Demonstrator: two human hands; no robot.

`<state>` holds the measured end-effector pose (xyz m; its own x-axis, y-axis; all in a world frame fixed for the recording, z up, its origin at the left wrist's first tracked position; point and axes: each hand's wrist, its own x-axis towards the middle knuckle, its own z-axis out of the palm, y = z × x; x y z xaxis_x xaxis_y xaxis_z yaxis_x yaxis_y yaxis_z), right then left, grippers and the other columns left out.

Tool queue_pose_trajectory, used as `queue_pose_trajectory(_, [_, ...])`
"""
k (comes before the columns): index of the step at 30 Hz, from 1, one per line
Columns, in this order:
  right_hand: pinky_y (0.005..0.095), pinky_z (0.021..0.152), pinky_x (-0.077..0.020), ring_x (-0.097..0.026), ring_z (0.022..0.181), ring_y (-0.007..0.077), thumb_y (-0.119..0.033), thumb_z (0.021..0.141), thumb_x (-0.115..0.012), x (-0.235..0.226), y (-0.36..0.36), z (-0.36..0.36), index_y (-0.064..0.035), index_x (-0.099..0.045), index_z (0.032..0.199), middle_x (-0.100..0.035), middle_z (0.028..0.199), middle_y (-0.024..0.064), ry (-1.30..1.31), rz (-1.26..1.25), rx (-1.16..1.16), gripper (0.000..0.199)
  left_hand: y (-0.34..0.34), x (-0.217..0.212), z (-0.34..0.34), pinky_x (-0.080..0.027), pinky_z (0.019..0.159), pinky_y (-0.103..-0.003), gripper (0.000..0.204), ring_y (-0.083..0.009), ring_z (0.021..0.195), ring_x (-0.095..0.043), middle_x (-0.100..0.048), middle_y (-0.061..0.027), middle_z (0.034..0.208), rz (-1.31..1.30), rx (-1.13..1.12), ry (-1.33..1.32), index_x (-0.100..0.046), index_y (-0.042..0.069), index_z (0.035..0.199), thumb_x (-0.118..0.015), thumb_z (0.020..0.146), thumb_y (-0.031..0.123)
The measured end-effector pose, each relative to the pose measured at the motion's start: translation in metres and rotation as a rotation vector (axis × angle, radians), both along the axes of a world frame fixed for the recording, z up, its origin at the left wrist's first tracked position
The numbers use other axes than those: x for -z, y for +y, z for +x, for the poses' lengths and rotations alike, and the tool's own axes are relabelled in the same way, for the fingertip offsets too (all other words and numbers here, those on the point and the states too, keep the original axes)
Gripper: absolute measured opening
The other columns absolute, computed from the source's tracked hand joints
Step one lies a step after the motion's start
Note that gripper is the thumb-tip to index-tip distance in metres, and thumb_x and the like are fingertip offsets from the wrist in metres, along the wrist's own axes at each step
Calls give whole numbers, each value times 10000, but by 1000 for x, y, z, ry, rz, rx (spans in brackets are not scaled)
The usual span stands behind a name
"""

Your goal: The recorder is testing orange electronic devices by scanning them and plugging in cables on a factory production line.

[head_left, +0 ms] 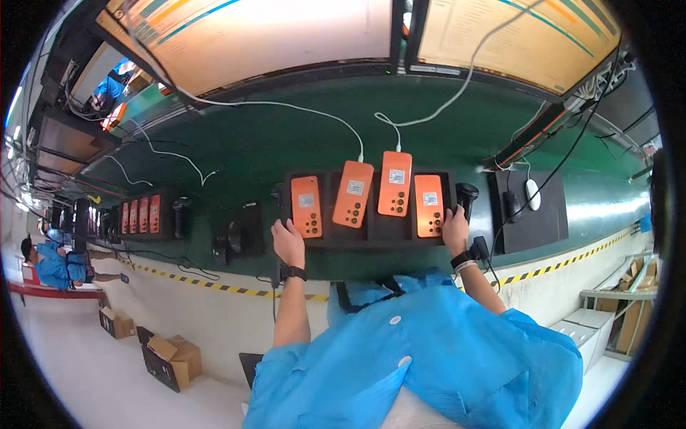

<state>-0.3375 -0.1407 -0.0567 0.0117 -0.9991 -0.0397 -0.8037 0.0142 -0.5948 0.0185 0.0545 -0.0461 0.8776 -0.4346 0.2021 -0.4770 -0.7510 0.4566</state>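
A black compartmented tray (343, 239) lies on the green bench before me, with several orange phones in it, backs up, each with a white label. The left phone (306, 207) and the right phone (429, 206) lie at its two ends. Between them, two tilted phones (353, 194) (394, 183) reach past the tray's far edge, each with a white cable at its top end. My left hand (289, 244) is closed on the tray's near left corner, and my right hand (455, 230) on its right side. Some fingertips are hard to make out.
Just right of the tray stands a black handheld scanner (467, 194). A black mouse (511, 206) and a white mouse (532, 194) rest on a dark mat (547, 222). Monitors (286, 43) line the back. Another tray of orange phones (170, 214) sits far left, near a person in blue (57, 266).
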Motion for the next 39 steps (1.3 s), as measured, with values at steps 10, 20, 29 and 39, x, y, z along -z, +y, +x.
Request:
queue_pose_trajectory(10, [543, 738, -480, -601, 864, 488, -220, 934, -487, -19, 13, -13, 35, -362, 1281, -620, 905, 328, -109, 132, -60, 448, 4, 1, -4, -493, 706, -504, 316, -414, 856, -617, -604, -209, 1011, 162, -40, 13, -561, -3, 1055, -512, 927, 282])
queue_pose_trajectory(20, [514, 654, -509, -631, 766, 441, -223, 930, -490, 4, -6, -22, 73, -330, 1293, -641, 856, 276, 130, -63, -261, 495, -4, 7, 6, -497, 730, -489, 422, -419, 860, -632, -650, -250, 988, 66, 2, -48, -546, -5, 1197, -519, 885, 279])
queue_pose_trajectory(29, [515, 668, -510, -632, 753, 423, -224, 942, -476, -30, -21, -13, -7, -312, 1350, -656, 830, 223, 207, 100, -258, 490, -7, -8, -6, -478, 774, -504, 357, -437, 906, -616, -642, -282, 966, 69, -41, 115, -525, -17, 1171, -498, 926, 241])
queue_pose_trajectory(39, [451, 921, -449, -518, 1106, 420, -107, 901, -527, -18, -29, -13, 71, -361, 1292, -511, 1201, 304, -29, -219, -255, 460, -15, -16, 8, -475, 813, -500, 528, -429, 946, -609, -655, -230, 1019, 88, -42, 180, -590, 2, 1124, -471, 901, 465])
